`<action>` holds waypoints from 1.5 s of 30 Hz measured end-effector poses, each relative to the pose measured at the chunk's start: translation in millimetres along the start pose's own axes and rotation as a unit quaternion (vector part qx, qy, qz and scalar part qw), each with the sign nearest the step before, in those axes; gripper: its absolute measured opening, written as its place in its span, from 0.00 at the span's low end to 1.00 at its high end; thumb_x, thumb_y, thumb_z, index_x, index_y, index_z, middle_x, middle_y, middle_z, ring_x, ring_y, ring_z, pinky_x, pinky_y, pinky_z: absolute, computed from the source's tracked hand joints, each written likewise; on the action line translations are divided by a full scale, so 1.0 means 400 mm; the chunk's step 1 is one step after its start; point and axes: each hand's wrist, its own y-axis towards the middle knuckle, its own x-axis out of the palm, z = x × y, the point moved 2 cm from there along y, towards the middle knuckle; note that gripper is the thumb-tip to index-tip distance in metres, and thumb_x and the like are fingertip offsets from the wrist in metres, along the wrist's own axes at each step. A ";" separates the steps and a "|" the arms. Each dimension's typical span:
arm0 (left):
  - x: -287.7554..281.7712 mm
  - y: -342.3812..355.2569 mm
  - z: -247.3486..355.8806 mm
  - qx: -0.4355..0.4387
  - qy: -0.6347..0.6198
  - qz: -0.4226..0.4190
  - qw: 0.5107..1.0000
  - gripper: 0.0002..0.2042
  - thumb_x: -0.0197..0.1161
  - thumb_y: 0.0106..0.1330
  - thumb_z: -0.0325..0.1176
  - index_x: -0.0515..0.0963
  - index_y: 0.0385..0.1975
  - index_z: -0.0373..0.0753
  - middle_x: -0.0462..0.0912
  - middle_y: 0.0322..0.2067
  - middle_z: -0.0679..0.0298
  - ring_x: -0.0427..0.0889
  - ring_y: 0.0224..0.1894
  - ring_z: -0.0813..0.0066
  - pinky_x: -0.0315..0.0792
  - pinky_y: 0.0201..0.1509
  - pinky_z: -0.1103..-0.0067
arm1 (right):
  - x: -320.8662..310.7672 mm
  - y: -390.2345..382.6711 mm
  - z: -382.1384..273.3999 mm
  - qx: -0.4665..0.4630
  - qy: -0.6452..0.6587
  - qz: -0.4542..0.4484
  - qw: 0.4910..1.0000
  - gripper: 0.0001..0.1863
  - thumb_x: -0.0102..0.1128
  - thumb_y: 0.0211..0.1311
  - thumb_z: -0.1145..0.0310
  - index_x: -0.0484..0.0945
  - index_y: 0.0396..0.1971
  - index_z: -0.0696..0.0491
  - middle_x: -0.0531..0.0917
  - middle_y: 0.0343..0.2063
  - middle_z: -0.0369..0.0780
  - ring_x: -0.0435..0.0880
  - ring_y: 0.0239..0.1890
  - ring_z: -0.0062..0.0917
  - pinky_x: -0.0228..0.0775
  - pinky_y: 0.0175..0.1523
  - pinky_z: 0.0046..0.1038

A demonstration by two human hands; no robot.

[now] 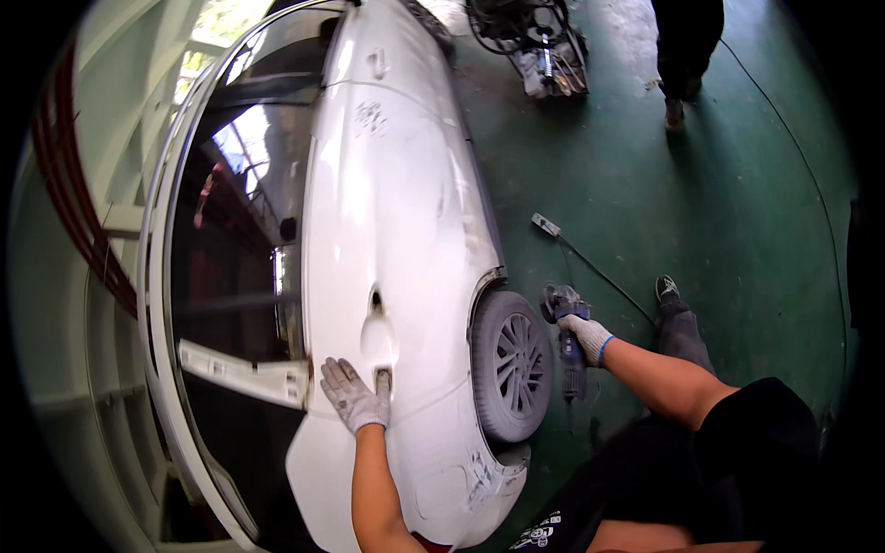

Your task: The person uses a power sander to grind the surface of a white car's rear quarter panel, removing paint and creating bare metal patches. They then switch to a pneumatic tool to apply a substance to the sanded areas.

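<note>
A white car (415, 212) fills the middle of the head view, its side panels dusty, with bare scuffed patches. My left hand (352, 396), in a grey-white work glove, lies flat on it beside the door-handle recess (377, 339). Its fingers are stretched out, and the thumb rests at the dark opening below that recess. At the right, my right hand (587, 337), gloved with a blue cuff, is wrapped round a dark blue angle grinder (572, 355). The tool hangs just right of the grey, dust-covered wheel (516, 364), apart from the car.
A power strip (546, 224) with a cable lies on the green floor (608, 194). Ahead stand some machine parts (550, 69) and another person's legs (687, 46). A long thin cable (784, 120) runs along the right. Pale wall framing (101, 369) borders the car's left side.
</note>
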 end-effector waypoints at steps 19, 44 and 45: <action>-0.261 0.900 0.377 0.054 0.035 -0.028 0.998 0.51 0.55 0.71 0.64 0.50 0.81 0.28 0.41 0.84 0.45 0.32 0.87 0.52 0.26 0.88 0.58 | 0.300 0.412 -0.779 0.023 0.082 0.046 0.995 0.24 0.74 0.58 0.56 0.76 0.44 0.56 0.83 0.29 0.44 0.86 0.28 0.35 0.85 0.36 0.43; -0.098 1.864 1.053 0.395 0.238 -0.124 0.879 0.49 0.50 0.74 0.67 0.51 0.82 0.33 0.43 0.85 0.52 0.36 0.87 0.58 0.29 0.88 0.60 | 0.258 0.950 -1.315 0.085 0.051 0.075 0.992 0.17 0.70 0.61 0.58 0.79 0.39 0.57 0.85 0.29 0.40 0.87 0.27 0.29 0.84 0.37 0.34; -0.132 1.897 1.036 0.374 0.216 -0.106 0.896 0.49 0.51 0.73 0.67 0.53 0.82 0.32 0.44 0.85 0.51 0.37 0.87 0.58 0.30 0.88 0.60 | 0.250 0.959 -1.321 0.080 0.052 0.081 0.992 0.17 0.70 0.62 0.58 0.80 0.38 0.56 0.85 0.29 0.40 0.87 0.27 0.28 0.84 0.37 0.34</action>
